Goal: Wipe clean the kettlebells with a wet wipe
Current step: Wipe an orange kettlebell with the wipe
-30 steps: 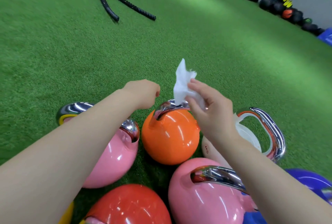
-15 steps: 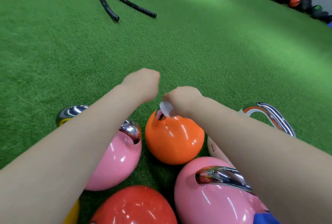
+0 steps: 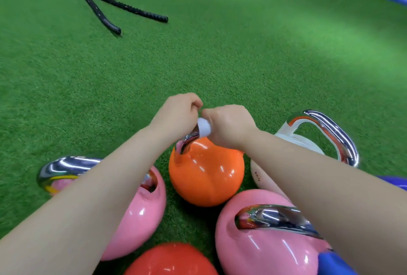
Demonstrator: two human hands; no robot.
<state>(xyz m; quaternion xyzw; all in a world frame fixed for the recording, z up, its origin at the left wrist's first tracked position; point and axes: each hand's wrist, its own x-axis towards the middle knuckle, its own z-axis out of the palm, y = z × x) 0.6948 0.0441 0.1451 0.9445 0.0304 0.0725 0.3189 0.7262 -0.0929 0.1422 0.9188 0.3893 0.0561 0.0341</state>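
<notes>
Both hands have come together over the orange kettlebell point(image 3: 206, 173) on the green turf point(image 3: 220, 65): the left hand point(image 3: 178, 116) is gripping its chrome handle point(image 3: 190, 137), the right hand point(image 3: 229, 126) is clutching the wet wipe point(image 3: 203, 128) against it. Blurred writing is marking the white kettlebell point(image 3: 264, 175), illegible.
</notes>
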